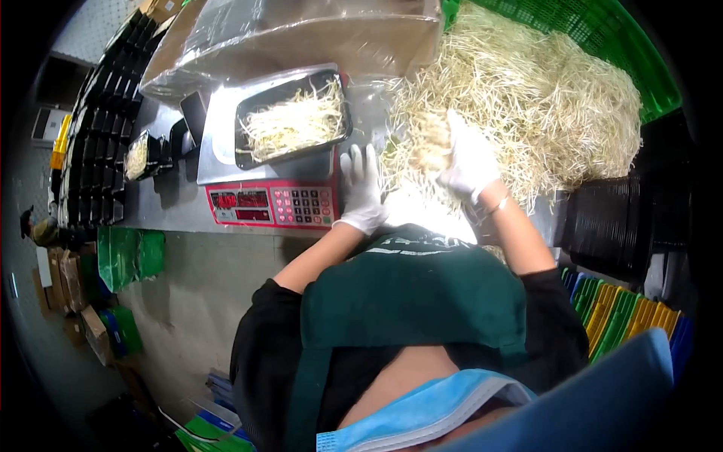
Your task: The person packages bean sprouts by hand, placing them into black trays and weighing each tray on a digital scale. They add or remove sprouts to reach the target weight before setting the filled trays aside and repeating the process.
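Bean sprouts [301,120] lie in a black plastic tray [350,124] on the metal pan of a red digital scale [305,207]. My left hand [363,192], in a white glove, rests beside the scale's right side with its fingers stretched out and nothing in them. At the near edge of a large heap of bean sprouts [542,113], my gloved right hand [471,162] grips a bunch of sprouts [431,143]. That bunch is blurred, and part of the fingers is hidden by it.
A green crate [663,83] stands behind the heap. Stacked black trays [606,222] are at the right, with more stacks [90,158] at the far left. A smaller filled tray [138,157] sits left of the scale. A clear plastic-covered box [294,45] stands behind it.
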A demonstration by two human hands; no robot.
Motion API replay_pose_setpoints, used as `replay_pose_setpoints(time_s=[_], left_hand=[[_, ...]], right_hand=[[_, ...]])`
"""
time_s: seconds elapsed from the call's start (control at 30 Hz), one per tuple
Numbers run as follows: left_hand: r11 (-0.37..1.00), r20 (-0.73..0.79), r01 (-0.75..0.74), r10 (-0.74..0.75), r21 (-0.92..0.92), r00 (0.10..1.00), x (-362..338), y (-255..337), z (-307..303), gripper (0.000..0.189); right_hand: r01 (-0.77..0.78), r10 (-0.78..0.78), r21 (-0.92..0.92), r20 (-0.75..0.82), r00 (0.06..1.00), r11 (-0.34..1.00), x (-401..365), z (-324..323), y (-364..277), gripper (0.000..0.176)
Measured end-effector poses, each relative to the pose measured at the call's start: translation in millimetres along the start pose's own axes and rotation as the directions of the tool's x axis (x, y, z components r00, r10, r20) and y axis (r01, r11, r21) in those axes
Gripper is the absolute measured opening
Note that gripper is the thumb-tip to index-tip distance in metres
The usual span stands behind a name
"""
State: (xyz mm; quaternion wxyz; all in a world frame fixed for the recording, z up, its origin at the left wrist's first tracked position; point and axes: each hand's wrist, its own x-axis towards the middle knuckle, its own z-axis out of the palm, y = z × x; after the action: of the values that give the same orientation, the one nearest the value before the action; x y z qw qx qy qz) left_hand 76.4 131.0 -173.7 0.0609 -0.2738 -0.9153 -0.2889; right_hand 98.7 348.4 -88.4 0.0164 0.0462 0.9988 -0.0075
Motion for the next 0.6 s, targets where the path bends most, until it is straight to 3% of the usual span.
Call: replay_pose_setpoints(time_s=[0.07,0.13,0.17,0.2,0.23,0.3,0.33,0.37,0.4,0.47,0.5,0.53,0.6], left_hand=[[0.99,0.141,0.125,-0.133,0.066,0.981,-14,-1,4,0.105],[0.992,0.063,0.104,-0.109,0.065,0.992,-5,9,1,0.097],[0.99,0.064,0.036,-0.027,-0.14,0.998,8,11,0,0.092],[0.94,0.048,-0.032,0.051,-0.341,0.998,15,11,3,0.087],[0.898,-0.066,-0.094,0.072,-0.43,0.995,19,16,7,0.072],[0.908,-0.064,-0.167,0.154,-0.385,0.986,19,24,-11,0.065],[0.911,-0.051,-0.241,0.238,-0.334,0.97,19,29,-26,0.059],[0.853,-0.049,-0.277,0.285,-0.443,0.957,18,32,-40,0.052],[0.851,-0.056,-0.28,0.286,-0.444,0.957,15,22,-47,0.052],[0.717,0.153,-0.05,0.216,-0.695,0.964,9,-6,-67,0.038],[0.765,-0.133,-0.345,0.327,-0.544,0.936,21,-2,-106,0.033],[0.762,-0.375,-0.572,0.457,-0.303,0.807,37,5,-152,0.029],[0.772,-0.543,-0.631,0.499,-0.077,0.676,69,-23,-186,0.032]], right_hand=[[-0.02,0.018,0.085,0.028,0.999,0.996,19,8,23,0.122],[-0.043,0.036,0.159,0.045,0.998,0.986,32,9,35,0.118],[0.024,-0.02,0.032,-0.147,0.989,0.999,26,15,32,0.113],[0.028,-0.024,0.024,-0.149,0.989,0.999,20,7,24,0.113],[-0.035,0.039,0.118,-0.03,0.999,0.992,16,0,14,0.112],[-0.131,0.106,0.206,0.13,0.986,0.97,9,-9,5,0.113],[-0.127,0.102,0.199,0.129,0.986,0.972,11,-6,9,0.113],[-0.097,0.074,0.236,0.105,0.992,0.967,13,1,17,0.114],[-0.067,0.047,0.271,0.079,0.996,0.96,15,0,20,0.116],[-0.085,0.058,0.255,0.112,0.992,0.963,22,-1,22,0.12],[-0.061,0.049,0.142,0.085,0.995,0.988,24,3,19,0.119],[-0.037,0.036,0.028,0.062,0.997,0.999,25,7,17,0.119],[-0.091,0.078,0.137,0.098,0.992,0.986,21,-1,10,0.115]])
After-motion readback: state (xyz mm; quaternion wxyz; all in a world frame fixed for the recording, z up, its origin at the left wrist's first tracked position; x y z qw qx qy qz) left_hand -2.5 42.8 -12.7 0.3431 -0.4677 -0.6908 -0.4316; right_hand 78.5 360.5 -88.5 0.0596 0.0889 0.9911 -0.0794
